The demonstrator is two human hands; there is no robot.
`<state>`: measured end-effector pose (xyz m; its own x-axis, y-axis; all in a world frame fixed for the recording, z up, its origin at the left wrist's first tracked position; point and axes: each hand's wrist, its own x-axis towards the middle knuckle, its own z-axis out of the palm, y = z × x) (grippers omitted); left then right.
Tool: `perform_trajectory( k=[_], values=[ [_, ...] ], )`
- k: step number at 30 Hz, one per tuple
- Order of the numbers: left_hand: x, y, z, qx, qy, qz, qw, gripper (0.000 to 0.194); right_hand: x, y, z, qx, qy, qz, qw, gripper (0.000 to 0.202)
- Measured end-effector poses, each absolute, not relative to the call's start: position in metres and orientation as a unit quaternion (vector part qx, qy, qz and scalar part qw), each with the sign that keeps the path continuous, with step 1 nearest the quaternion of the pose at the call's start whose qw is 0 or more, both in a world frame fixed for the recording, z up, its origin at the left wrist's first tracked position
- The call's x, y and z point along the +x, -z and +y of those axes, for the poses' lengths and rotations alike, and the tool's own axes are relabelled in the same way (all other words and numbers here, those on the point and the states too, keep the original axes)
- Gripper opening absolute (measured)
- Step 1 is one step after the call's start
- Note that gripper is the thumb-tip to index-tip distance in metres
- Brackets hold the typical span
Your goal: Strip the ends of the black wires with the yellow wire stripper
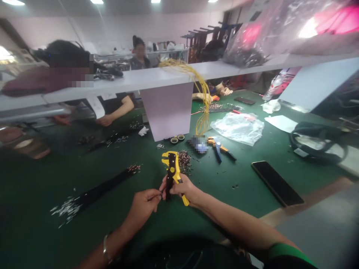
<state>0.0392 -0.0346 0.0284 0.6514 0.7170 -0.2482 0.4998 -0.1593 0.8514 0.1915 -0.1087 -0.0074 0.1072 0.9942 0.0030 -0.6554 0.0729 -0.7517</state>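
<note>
My right hand is wrapped round the handles of a yellow and black wire stripper, its jaws pointing up and away from me. Close beside it, my left hand pinches something small and dark near the right fingertips; it is too small to make out. A pile of small copper-coloured pieces lies just behind the stripper. To the left, a bundle of black wires rests on the green table, with silvery ends towards me and coppery ends at the far side.
A blue and orange hand tool, tape rolls and a clear plastic bag lie beyond my hands. A phone is at the right. Yellow wires hang from the raised shelf. Co-workers' hands are across the table.
</note>
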Motion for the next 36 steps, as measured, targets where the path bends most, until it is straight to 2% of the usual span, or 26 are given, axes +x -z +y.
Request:
perform_trajectory(
  k=[7,14,21,36],
  values=[
    [0.034,-0.02,-0.029,0.712,-0.093,0.41,0.563,0.027,0.193,-0.003,-0.111,-0.278,-0.62,-0.287,0.676,0.031],
    [0.035,-0.026,-0.021,0.667,-0.056,0.343,0.659,0.035,0.196,-0.006,-0.111,-0.271,-0.633,-0.3,0.66,0.029],
    [0.035,-0.015,-0.015,0.543,-0.026,0.339,0.768,0.031,0.2,-0.011,-0.113,-0.262,-0.636,-0.325,0.648,0.028],
    [0.038,-0.018,-0.023,0.497,-0.026,0.367,0.786,0.026,0.206,-0.011,-0.115,-0.273,-0.645,-0.373,0.608,0.028]
  ],
)
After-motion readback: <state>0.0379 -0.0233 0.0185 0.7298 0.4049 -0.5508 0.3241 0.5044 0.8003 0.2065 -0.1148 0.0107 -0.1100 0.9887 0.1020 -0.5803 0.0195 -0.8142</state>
